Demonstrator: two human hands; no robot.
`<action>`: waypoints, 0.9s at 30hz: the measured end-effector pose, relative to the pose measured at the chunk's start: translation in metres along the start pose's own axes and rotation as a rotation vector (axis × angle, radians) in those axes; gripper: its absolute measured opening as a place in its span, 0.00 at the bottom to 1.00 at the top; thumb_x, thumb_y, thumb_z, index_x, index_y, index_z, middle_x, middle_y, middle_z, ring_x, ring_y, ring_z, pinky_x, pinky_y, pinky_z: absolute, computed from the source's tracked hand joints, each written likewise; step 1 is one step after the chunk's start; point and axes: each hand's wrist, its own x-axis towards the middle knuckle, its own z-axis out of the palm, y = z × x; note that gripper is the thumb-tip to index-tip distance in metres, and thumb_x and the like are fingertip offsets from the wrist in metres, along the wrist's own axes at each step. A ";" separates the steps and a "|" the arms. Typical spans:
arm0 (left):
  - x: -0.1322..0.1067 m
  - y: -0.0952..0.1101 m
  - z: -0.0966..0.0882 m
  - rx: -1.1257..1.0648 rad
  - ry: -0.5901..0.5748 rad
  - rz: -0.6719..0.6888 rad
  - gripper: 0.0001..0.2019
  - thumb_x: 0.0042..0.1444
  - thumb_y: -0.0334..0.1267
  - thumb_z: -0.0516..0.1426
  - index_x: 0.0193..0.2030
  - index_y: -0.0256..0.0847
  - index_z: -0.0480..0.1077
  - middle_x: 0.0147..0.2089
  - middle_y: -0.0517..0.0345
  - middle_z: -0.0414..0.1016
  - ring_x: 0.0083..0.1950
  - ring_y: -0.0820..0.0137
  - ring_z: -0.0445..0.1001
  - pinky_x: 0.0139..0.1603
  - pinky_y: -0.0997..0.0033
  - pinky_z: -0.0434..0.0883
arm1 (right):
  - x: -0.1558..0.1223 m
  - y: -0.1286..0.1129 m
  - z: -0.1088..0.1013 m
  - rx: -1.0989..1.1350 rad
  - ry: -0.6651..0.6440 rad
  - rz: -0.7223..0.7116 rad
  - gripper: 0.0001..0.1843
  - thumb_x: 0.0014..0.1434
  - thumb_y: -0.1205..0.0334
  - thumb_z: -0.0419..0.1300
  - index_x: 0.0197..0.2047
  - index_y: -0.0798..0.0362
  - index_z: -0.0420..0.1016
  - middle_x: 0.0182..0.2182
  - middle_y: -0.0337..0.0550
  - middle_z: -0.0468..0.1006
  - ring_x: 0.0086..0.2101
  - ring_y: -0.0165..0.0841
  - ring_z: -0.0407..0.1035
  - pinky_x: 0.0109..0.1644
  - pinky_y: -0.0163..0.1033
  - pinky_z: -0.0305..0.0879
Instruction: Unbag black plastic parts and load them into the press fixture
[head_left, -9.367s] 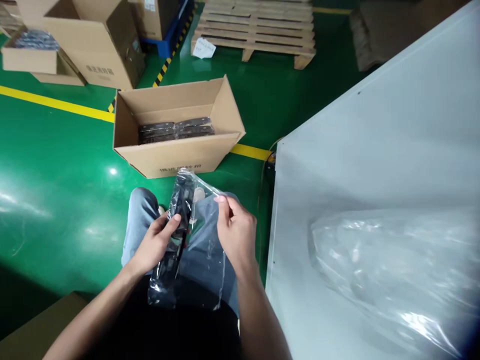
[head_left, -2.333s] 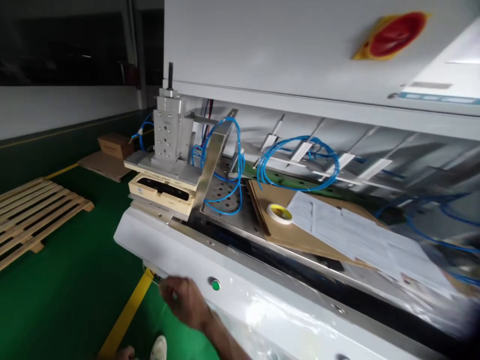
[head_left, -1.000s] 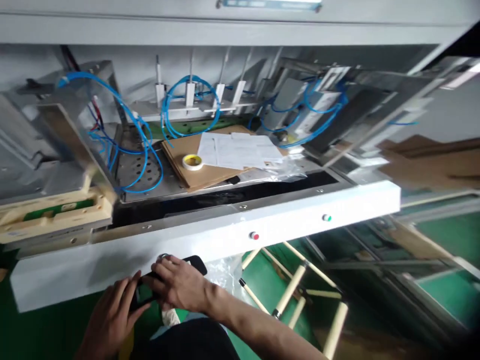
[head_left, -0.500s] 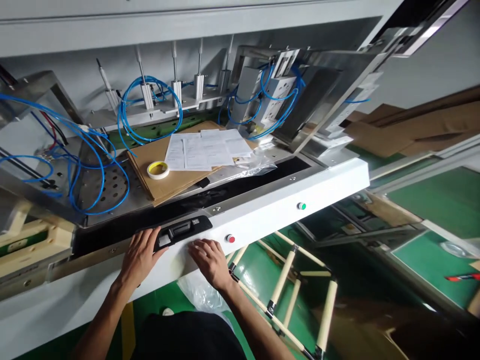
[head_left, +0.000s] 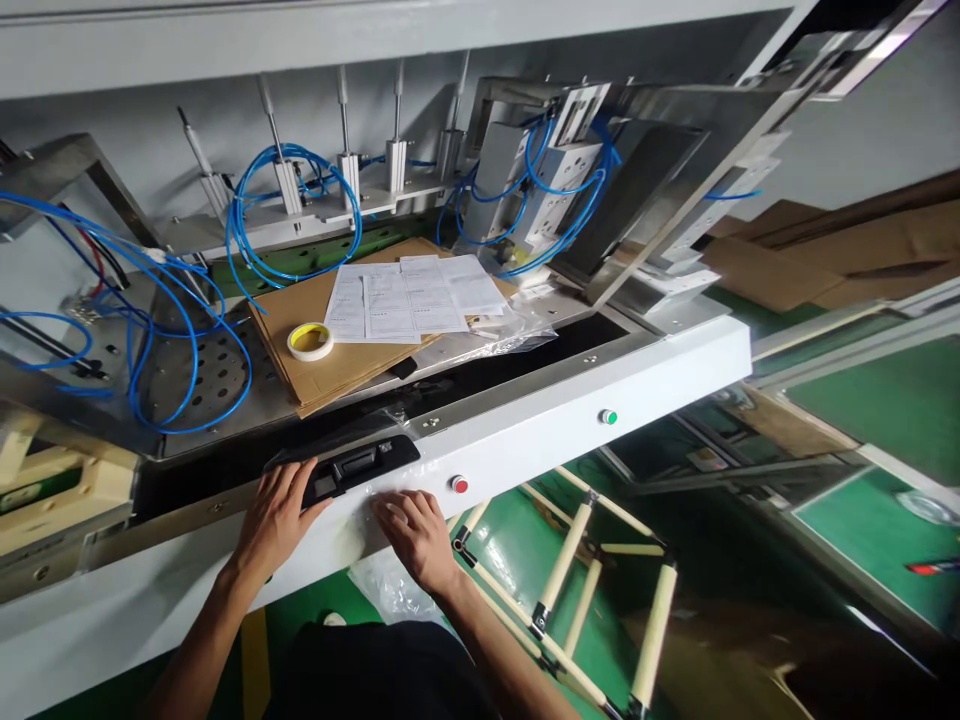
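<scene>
A black plastic panel with a recessed pocket and a square opening [head_left: 367, 462] lies slantwise on the white front ledge of a machine. My left hand [head_left: 276, 512] grips its left end, fingers over the far side and thumb along the near edge. Glints of thin clear plastic film [head_left: 401, 416] show around the panel. My right hand [head_left: 418, 535] rests on the ledge just nearer than the panel, its fingers curled at the film; the fingertips are partly hidden. Below the ledge, crumpled clear plastic [head_left: 397, 590] shows behind my right wrist.
A red button [head_left: 459, 485] sits right of my right hand, a green one [head_left: 609, 417] farther right. Behind lie cardboard [head_left: 289, 365], printed papers [head_left: 412, 300] and a tape roll [head_left: 310, 342]. Blue hoses [head_left: 241, 230] loop over the machine. A cream pipe frame [head_left: 566, 565] stands below.
The view has shifted slightly. The panel has tilted a little between my hands, and clear film shows more plainly at its far edge. Both hands stay nearly in place.
</scene>
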 end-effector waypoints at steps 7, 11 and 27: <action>0.003 -0.002 -0.001 -0.019 0.013 -0.008 0.25 0.73 0.51 0.55 0.69 0.39 0.65 0.54 0.43 0.78 0.54 0.53 0.77 0.54 0.54 0.73 | 0.001 0.002 -0.003 0.017 -0.031 -0.005 0.17 0.74 0.66 0.58 0.63 0.47 0.77 0.47 0.47 0.84 0.48 0.38 0.74 0.52 0.47 0.68; 0.003 -0.002 -0.002 -0.024 0.015 -0.002 0.25 0.73 0.51 0.55 0.68 0.38 0.65 0.54 0.44 0.78 0.54 0.53 0.77 0.54 0.53 0.74 | 0.004 0.000 -0.005 0.035 -0.014 -0.003 0.16 0.75 0.66 0.56 0.61 0.48 0.78 0.47 0.47 0.84 0.47 0.39 0.75 0.52 0.47 0.68; -0.048 -0.027 -0.033 -0.204 0.564 -0.299 0.25 0.70 0.53 0.57 0.65 0.38 0.65 0.56 0.43 0.75 0.57 0.54 0.76 0.56 0.53 0.76 | 0.031 -0.007 -0.035 -0.036 -0.037 -0.049 0.11 0.74 0.67 0.58 0.56 0.50 0.78 0.44 0.46 0.84 0.48 0.39 0.73 0.56 0.47 0.63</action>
